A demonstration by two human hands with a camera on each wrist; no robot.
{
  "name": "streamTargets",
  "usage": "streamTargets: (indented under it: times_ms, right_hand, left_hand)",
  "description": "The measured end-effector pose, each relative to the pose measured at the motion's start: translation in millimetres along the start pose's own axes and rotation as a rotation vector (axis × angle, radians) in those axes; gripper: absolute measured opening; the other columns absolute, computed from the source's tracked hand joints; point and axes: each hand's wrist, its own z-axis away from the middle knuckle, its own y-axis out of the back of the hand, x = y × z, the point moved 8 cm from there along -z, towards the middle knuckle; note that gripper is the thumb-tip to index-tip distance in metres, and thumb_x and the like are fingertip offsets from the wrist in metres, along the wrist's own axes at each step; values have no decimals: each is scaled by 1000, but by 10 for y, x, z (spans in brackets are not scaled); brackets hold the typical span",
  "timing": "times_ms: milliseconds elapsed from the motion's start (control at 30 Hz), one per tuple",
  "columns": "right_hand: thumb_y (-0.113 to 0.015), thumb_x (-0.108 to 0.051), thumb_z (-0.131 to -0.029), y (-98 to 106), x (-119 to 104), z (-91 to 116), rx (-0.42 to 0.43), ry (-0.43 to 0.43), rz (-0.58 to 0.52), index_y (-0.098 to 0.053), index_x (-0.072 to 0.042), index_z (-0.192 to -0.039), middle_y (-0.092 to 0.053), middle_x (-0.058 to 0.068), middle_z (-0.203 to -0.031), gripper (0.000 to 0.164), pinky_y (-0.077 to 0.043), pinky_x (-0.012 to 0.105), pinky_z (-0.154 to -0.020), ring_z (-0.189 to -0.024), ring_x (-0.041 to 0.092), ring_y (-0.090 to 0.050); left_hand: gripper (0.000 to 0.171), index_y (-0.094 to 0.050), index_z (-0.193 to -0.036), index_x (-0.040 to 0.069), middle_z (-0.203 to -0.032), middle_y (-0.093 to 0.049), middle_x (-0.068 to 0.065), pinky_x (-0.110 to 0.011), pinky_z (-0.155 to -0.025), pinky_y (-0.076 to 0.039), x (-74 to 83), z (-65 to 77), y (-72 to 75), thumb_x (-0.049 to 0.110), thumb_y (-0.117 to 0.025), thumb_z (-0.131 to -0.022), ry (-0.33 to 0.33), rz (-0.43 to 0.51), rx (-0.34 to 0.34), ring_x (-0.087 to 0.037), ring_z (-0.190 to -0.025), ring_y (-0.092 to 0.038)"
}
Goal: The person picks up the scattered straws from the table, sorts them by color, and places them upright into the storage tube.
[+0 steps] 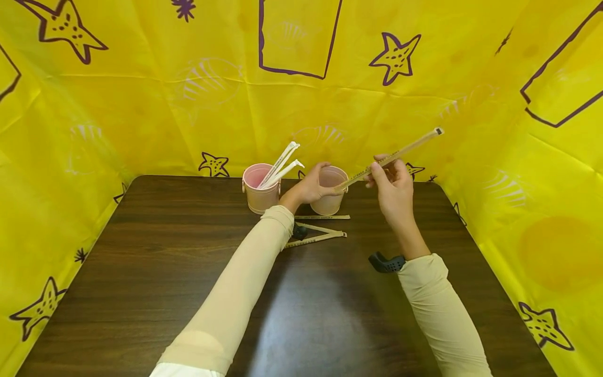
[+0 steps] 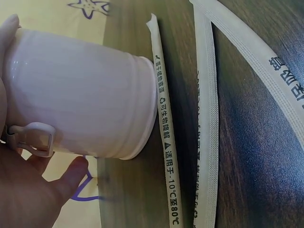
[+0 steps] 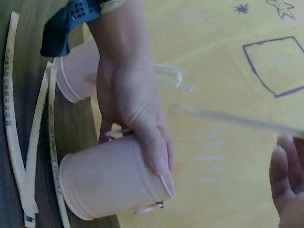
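My left hand [image 1: 308, 187] grips the rim of a small pale pink bucket [image 1: 328, 203], its thumb along the near side of the rim in the right wrist view. The bucket [image 2: 80, 95] stands upright on the table and has small ring handles at its sides. Between thumb and fingers, my right hand [image 1: 397, 191] pinches a straw in a tan paper wrapper [image 1: 418, 143]. That straw slants, its lower end overlapping the bucket's rim in the head view and its upper end pointing up to the right.
Left of the gripped bucket stands a second pink bucket [image 1: 261, 200] with several white-wrapped straws [image 1: 282, 166] leaning in it. In front lie several tan-wrapped straws [image 2: 164, 109] on the dark wood table [image 1: 155, 272]. A yellow patterned cloth [image 1: 155, 120] rises behind and at the sides.
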Motion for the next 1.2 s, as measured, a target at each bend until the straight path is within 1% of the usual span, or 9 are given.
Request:
streamTargets:
  times_ms: [67,133,367,500,633,733,867,1067,1200]
  right_hand:
    - [-64,-17,-101,-19,12,-52,26,15,33,-62,-3,-119,-63,-1,-92,23,-55,19,-63,-76,14,-64]
    - [-65,-17,-101,-52,65,-90,28,9,68,-61,-2,-120,-62,-3,-93,25,-54,18,-61,-77,14,-63]
    - [-64,-18,-101,-182,415,-103,-32,-104,163,-59,2,-126,-59,-6,-99,32,-50,16,-53,-68,5,-61]
    - [-64,-16,-101,-223,629,-105,-50,-185,167,-59,3,-128,-57,-5,-100,34,-48,16,-50,-62,3,-59]
    - [-63,-14,-101,-243,761,-114,-57,-222,150,-58,4,-130,-57,-3,-99,34,-47,17,-48,-57,2,-57]
    - [-64,-14,-101,-255,791,-113,-66,-232,147,-57,4,-129,-57,-3,-98,34,-47,16,-47,-56,1,-57]
    - [-65,-16,-100,-276,796,-102,-82,-250,139,-55,3,-130,-58,-1,-103,36,-49,17,-48,-56,1,-58]
    - [-68,-17,-99,-268,862,-47,-118,-338,135,-45,-1,-142,-53,9,-122,51,-50,19,-53,-62,4,-61]
    - [-70,-22,-98,-207,941,54,-124,-409,186,-34,-6,-149,-48,14,-134,64,-51,20,-58,-67,4,-62]
  left_hand:
    - [100,-17,-162,18,-167,-23,-15,-53,-124,-28,-3,5,2,45,-79,-88,6,7,1,-34,-155,-26]
    - [101,-17,-162,19,-168,-22,-14,-53,-125,-27,-6,13,0,46,-79,-87,11,14,5,-34,-156,-24]
    - [101,-18,-162,18,-168,-23,-14,-53,-125,-27,-8,30,-27,44,-80,-87,-3,50,18,-34,-155,-26]
    - [100,-17,-162,19,-167,-24,-15,-54,-124,-30,-10,36,-28,44,-79,-88,-5,49,19,-34,-153,-30]
    - [100,-16,-162,20,-166,-25,-14,-54,-123,-30,-16,42,-32,46,-79,-88,-3,35,16,-34,-152,-32]
    - [101,-16,-162,21,-166,-25,-14,-53,-123,-31,-19,43,-38,47,-79,-87,0,34,14,-33,-152,-32]
    - [101,-16,-163,21,-165,-27,-15,-53,-123,-32,-20,40,-36,47,-79,-87,-3,35,11,-33,-151,-34]
    - [101,-15,-163,22,-163,-31,-16,-54,-120,-34,-33,37,-17,47,-78,-88,1,33,9,-34,-148,-37]
    - [101,-16,-162,21,-162,-32,-16,-55,-120,-35,-40,37,-5,46,-79,-87,-2,35,12,-34,-147,-38]
